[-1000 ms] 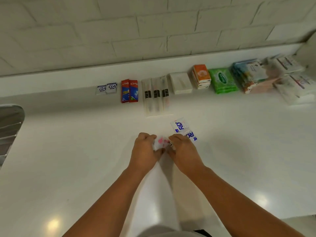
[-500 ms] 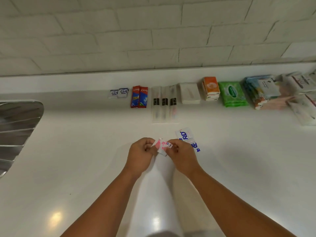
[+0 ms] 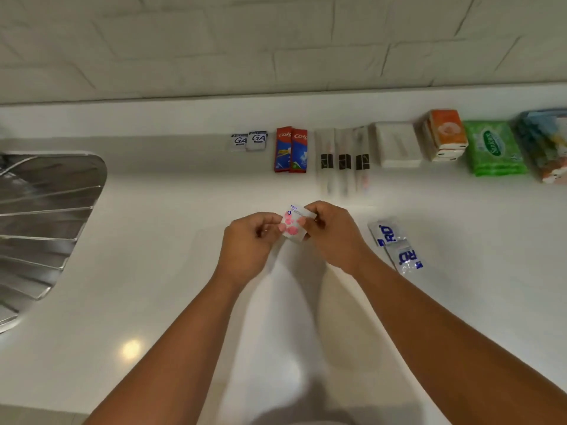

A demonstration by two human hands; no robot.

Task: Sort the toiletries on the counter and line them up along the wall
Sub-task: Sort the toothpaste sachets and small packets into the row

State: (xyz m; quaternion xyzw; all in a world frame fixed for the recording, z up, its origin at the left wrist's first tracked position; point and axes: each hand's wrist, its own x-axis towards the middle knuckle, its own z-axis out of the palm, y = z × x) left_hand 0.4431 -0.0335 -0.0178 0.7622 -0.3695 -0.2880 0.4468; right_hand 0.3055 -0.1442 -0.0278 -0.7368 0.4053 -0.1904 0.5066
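Observation:
Both hands hold a small white sachet with pink spots [image 3: 293, 223] above the middle of the white counter [image 3: 153, 271]. My left hand [image 3: 248, 243] pinches its left edge and my right hand [image 3: 334, 234] pinches its right edge. Two clear sachets with blue letters [image 3: 395, 243] lie on the counter just right of my right hand. Along the wall stands a row: two small white GA sachets [image 3: 248, 141], two red toothpaste packs [image 3: 291, 150], three wrapped toothbrushes [image 3: 343, 161], a white pack [image 3: 397, 144], an orange pack [image 3: 445, 134], a green tissue pack [image 3: 494, 148].
A steel sink drainboard [image 3: 46, 216] takes up the left side. More colourful packs [image 3: 549, 145] lie at the far right end of the row, cut off by the frame edge. A tiled wall [image 3: 276, 41] rises behind the counter's low ledge.
My hands have lifted the pink-spotted sachet and turned it so its face shows. The view has shifted left, and the blue-lettered sachets now lie farther right of my hands.

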